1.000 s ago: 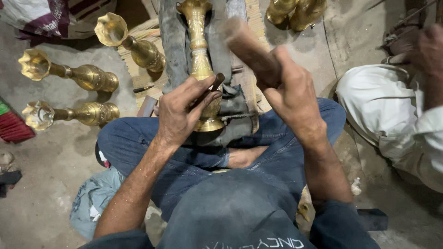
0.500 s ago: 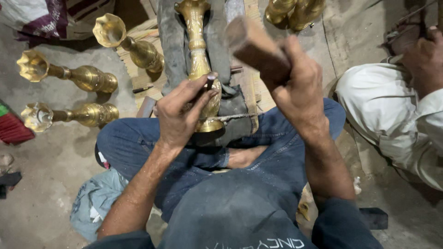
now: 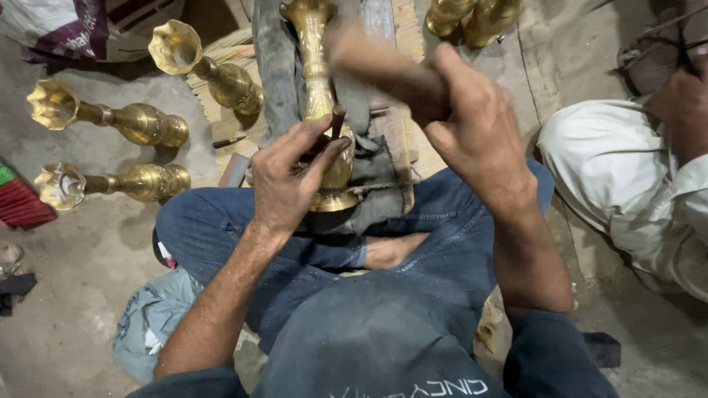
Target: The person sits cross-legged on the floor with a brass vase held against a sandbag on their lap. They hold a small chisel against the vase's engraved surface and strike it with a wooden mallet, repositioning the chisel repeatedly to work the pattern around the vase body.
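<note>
The left hand pinches a thin dark punch upright against the bulb of a brass vase, which lies lengthwise on dark cloth padding just beyond the person's crossed legs, mouth pointing far. The right hand is closed around a wooden mallet, blurred, raised above and right of the vase. Three more brass vases lie on the floor at left. A co-worker's white-clad knee sits at right.
</note>
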